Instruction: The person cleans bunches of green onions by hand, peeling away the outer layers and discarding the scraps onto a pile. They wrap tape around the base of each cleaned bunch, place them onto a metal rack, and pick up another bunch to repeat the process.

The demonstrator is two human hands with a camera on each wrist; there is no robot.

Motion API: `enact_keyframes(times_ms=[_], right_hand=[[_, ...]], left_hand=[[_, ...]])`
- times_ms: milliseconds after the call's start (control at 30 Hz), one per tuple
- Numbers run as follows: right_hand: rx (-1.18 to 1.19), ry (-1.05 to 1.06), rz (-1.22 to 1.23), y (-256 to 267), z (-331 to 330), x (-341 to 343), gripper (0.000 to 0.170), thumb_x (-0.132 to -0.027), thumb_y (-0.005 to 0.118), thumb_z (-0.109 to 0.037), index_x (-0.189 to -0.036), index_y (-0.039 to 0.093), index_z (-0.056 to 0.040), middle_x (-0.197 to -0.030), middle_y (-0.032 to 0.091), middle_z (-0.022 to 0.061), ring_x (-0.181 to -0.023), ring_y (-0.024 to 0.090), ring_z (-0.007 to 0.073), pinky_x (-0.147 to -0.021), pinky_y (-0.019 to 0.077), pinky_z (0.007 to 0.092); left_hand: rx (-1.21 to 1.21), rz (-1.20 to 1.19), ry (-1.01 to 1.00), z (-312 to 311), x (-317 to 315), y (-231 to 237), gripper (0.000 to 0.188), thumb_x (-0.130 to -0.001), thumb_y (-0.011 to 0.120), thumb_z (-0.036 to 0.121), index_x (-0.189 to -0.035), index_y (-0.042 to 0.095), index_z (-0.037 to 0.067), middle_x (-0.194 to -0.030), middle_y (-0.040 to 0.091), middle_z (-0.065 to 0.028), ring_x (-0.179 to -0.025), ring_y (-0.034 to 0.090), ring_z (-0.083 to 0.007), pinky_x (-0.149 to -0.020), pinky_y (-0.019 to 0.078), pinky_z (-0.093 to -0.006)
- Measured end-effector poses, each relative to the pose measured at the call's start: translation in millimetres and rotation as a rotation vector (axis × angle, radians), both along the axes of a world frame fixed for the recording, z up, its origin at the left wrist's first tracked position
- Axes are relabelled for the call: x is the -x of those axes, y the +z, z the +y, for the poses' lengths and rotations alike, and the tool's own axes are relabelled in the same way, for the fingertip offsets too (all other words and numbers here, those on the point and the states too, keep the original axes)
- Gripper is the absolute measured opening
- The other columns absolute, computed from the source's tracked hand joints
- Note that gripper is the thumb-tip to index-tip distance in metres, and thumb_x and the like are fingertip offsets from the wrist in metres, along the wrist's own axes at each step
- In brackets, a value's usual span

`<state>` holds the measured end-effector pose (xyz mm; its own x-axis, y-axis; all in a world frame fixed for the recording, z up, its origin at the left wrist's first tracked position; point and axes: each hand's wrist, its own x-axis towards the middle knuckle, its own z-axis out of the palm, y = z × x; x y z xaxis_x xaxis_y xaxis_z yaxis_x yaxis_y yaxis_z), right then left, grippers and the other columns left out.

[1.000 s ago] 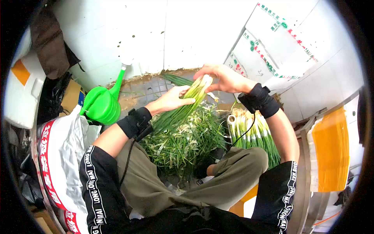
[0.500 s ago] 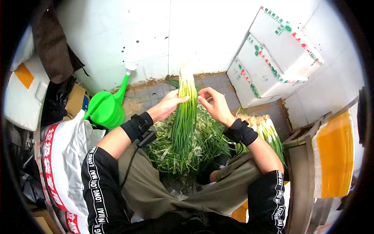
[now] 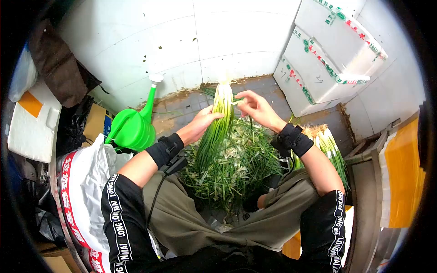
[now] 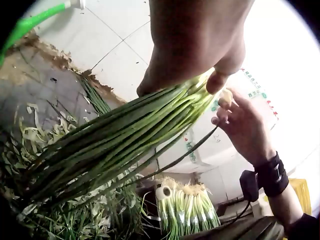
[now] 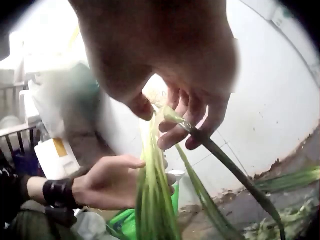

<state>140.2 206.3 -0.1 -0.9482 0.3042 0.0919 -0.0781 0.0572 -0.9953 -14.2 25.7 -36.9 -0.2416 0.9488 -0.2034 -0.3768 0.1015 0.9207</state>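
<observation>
My left hand [image 3: 200,123] grips a bunch of green onions [image 3: 222,109] below its pale root ends, the green leaves hanging down to the left. Close by on the right, my right hand [image 3: 260,111] has its fingers curled round one stalk pulled partly aside from the bunch. In the right wrist view that stalk [image 5: 225,162] passes between the right hand's fingers [image 5: 182,112], its dark leaf trailing down. Beneath the bunch is a heap of loose leaves and trimmings [image 3: 241,168].
A green watering can [image 3: 132,129] stands at the left by a white sack [image 3: 88,182]. White foam boxes [image 3: 318,68] are stacked at the back right. Tied green onion bunches [image 3: 330,150] lie by the right knee. More onion leaves [image 4: 92,95] lie near the wall.
The bunch went from slanted up right to upright, and now its leaves lean left. My right hand moved off its root ends, down its right side, then took a stalk outward.
</observation>
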Motion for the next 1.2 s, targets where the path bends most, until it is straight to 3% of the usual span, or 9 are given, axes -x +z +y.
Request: enact_keyframes(times_ms=[67, 100, 200, 733, 833, 933, 1033, 1133, 1200], right_hand=[[-0.562, -0.032, -0.224, 12, -6, -3, 0.019, -0.095, 0.062, -0.016, -0.108, 0.063, -0.0027, -0.081, 0.068, 0.0111, -0.075, 0.066, 0.0143, -0.069, 0.0523, 0.0326], [-0.564, -0.035, -0.224, 12, -6, -3, 0.019, -0.095, 0.062, -0.016, -0.108, 0.063, -0.0027, -0.081, 0.068, 0.0111, -0.075, 0.066, 0.0143, -0.069, 0.0523, 0.0326], [-0.786, -0.220, 0.021, 13, -3, -4, 0.016, -0.089, 0.067, -0.017, -0.093, 0.069, -0.0012, -0.083, 0.066, 0.0163, -0.071, 0.064, 0.0320, -0.066, 0.0504, 0.0396], [-1.034, -0.761, 0.241, 34, 32, -14, 0.010, -0.088, 0.067, -0.012, -0.088, 0.069, -0.0024, -0.083, 0.065, 0.0156, -0.077, 0.065, 0.0342, -0.069, 0.0513, 0.0382], [-0.779, -1.047, 0.202, 58, 70, -22, 0.014, -0.090, 0.068, -0.015, -0.091, 0.072, -0.0018, -0.080, 0.070, 0.0148, -0.067, 0.066, 0.0217, -0.064, 0.0506, 0.0337], [-0.707, -0.798, -0.032, 39, 80, -36, 0.022, -0.092, 0.067, -0.021, -0.096, 0.073, -0.0005, -0.076, 0.071, 0.0125, -0.067, 0.064, 0.0160, -0.066, 0.0510, 0.0319], [-0.737, -0.459, -0.091, 13, 48, -33, 0.027, -0.093, 0.065, -0.026, -0.106, 0.071, -0.0030, -0.088, 0.072, 0.0146, -0.075, 0.069, 0.0234, -0.072, 0.0536, 0.0356], [-1.201, -0.254, -0.234, 9, 21, -28, 0.029, -0.095, 0.061, -0.025, -0.114, 0.067, -0.0040, -0.103, 0.069, 0.0164, -0.092, 0.067, 0.0331, -0.081, 0.0542, 0.0404], [-1.046, -0.221, -0.176, 13, 10, -22, 0.028, -0.095, 0.062, -0.023, -0.115, 0.067, -0.0042, -0.105, 0.068, 0.0164, -0.094, 0.067, 0.0315, -0.082, 0.0541, 0.0392]], left_hand=[[0.032, 0.099, 0.003, 1, -8, 9, 0.045, -0.096, 0.064, 0.017, -0.135, 0.050, 0.002, -0.119, 0.061, -0.0027, -0.107, 0.058, -0.0107, -0.096, 0.0468, -0.0298], [0.030, 0.100, 0.000, 3, -11, 11, 0.045, -0.096, 0.064, 0.017, -0.135, 0.050, 0.002, -0.119, 0.061, -0.0027, -0.107, 0.058, -0.0107, -0.096, 0.0468, -0.0298], [0.044, 0.177, 0.001, 8, -18, 10, 0.052, -0.092, 0.071, 0.022, -0.135, 0.051, 0.002, -0.116, 0.062, -0.0025, -0.102, 0.059, -0.0093, -0.091, 0.0479, -0.0288], [0.071, 0.333, -0.043, 29, -21, 4, 0.044, -0.094, 0.069, 0.020, -0.132, 0.055, 0.005, -0.117, 0.063, 0.0006, -0.102, 0.058, -0.0078, -0.090, 0.0481, -0.0269], [0.172, 0.237, -0.042, 19, -10, -18, 0.044, -0.091, 0.072, 0.019, -0.128, 0.056, 0.001, -0.118, 0.064, -0.0043, -0.101, 0.059, -0.0101, -0.090, 0.0467, -0.0275], [0.130, 0.169, -0.022, 10, 0, -5, 0.044, -0.091, 0.071, 0.019, -0.128, 0.055, 0.002, -0.118, 0.064, -0.0049, -0.098, 0.060, -0.0105, -0.087, 0.0488, -0.0283], [0.116, 0.182, -0.004, 3, -2, 18, 0.044, -0.093, 0.070, 0.019, -0.131, 0.054, 0.002, -0.117, 0.064, -0.0048, -0.100, 0.060, -0.0105, -0.088, 0.0494, -0.0281], [0.096, 0.190, -0.052, 1, -2, 23, 0.049, -0.095, 0.067, 0.026, -0.136, 0.051, 0.005, -0.122, 0.061, -0.0012, -0.109, 0.057, -0.0102, -0.098, 0.0442, -0.0287], [0.081, 0.189, -0.065, -1, -2, 25, 0.049, -0.095, 0.067, 0.026, -0.136, 0.051, 0.005, -0.123, 0.060, -0.0016, -0.111, 0.056, -0.0104, -0.098, 0.0440, -0.0287]])
